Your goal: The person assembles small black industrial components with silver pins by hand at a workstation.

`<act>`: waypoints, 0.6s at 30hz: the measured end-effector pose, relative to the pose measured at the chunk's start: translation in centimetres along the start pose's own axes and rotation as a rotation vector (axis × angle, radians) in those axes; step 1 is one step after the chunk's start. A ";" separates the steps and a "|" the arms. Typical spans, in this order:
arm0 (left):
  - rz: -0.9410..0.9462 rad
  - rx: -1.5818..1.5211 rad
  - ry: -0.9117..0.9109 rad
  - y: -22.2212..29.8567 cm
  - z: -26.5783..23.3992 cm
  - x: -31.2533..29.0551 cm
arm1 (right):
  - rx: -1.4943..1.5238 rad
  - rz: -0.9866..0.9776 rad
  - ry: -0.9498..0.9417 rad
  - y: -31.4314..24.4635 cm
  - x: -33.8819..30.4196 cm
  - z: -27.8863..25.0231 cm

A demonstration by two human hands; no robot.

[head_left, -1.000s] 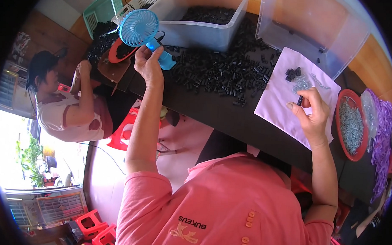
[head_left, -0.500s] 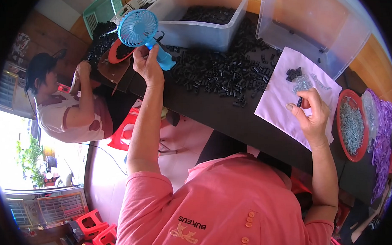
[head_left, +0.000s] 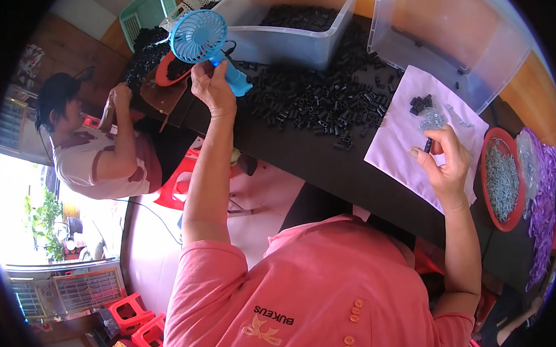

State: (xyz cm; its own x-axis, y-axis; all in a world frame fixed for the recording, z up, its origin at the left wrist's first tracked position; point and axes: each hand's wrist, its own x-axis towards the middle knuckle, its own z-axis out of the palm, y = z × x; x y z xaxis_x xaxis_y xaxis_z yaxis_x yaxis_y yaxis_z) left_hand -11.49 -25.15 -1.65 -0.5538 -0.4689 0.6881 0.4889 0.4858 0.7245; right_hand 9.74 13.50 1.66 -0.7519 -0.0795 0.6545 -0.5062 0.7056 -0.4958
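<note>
My left hand (head_left: 214, 93) is closed around a blue handheld fan (head_left: 237, 81) and holds it up by the handle, above the far left of the dark table. My right hand (head_left: 448, 162) pinches a small black tube-shaped piece (head_left: 428, 144) between thumb and fingers. It is over a pale purple cloth (head_left: 390, 141). On that cloth, just beyond the right fingers, lie a small heap of silvery screws (head_left: 433, 119) and a cluster of black pieces (head_left: 421, 104). A wide pile of similar black pieces (head_left: 320, 106) spreads between my two hands.
A clear plastic bin (head_left: 282, 48) with black pieces stands at the back, another clear bin (head_left: 476, 98) to its right. A red bowl (head_left: 507, 227) of screws and purple strips (head_left: 542, 207) lie far right. At left a co-worker (head_left: 107, 161) sits near a green basket (head_left: 136, 15).
The whole view has shifted slightly. Both hands keep the same holds, the left on the fan and the right on the black piece.
</note>
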 end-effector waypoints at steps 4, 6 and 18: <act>0.009 -0.025 0.004 0.0 0.0 -0.4 | 0.002 0.005 0.010 -0.1 0.0 0.0; 0.024 0.008 0.002 -0.6 -0.1 -0.4 | -0.004 0.000 0.011 -0.1 0.0 0.0; 0.012 -0.020 0.001 0.2 -0.1 -0.5 | -0.010 0.007 -0.002 -0.1 0.1 0.0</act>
State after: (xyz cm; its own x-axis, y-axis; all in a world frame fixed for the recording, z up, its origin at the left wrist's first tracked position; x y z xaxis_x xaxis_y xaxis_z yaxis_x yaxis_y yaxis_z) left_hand -11.03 -24.84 -1.82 -0.5469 -0.4641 0.6968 0.5091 0.4765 0.7168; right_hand 9.73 13.45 1.76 -0.7561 -0.0760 0.6501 -0.4968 0.7133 -0.4944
